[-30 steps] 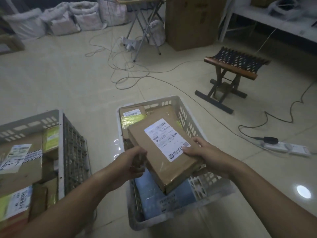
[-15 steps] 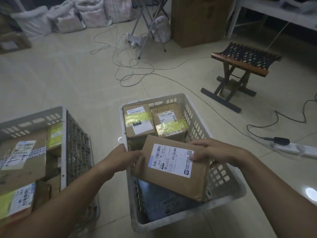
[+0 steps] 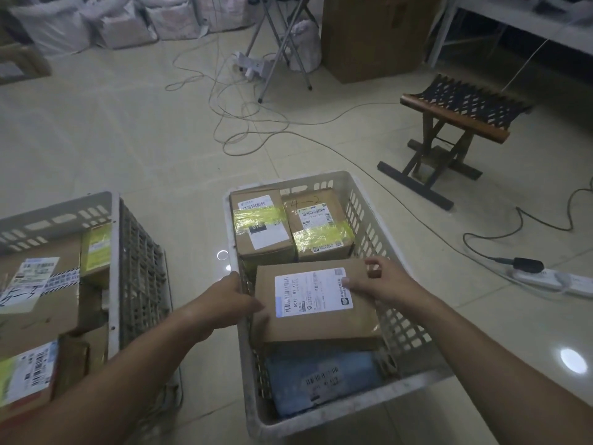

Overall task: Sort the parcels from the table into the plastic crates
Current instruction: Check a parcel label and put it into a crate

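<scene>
A brown parcel (image 3: 321, 319) with a white label lies flat in the white plastic crate (image 3: 369, 203) on the floor. It rests on a blue-grey bag parcel (image 3: 321, 377) at the crate's near end. My left hand (image 3: 231, 300) grips the brown parcel's left edge, thumb on top. My right hand (image 3: 382, 281) rests on its far right corner, fingertips on the label. Two boxes with yellow tape (image 3: 260, 226) (image 3: 321, 226) fill the crate's far end. A second crate (image 3: 115, 252) at left holds several labelled parcels.
A folding stool (image 3: 459, 114) stands at the right rear. A power strip (image 3: 552, 279) and its cables (image 3: 244, 123) lie across the tiled floor. A tall cardboard box (image 3: 375, 33) and white sacks (image 3: 122, 24) line the back.
The brown parcel has come down from tilted in the air to lying flat inside the white crate. My right hand has shifted from its edge onto its top.
</scene>
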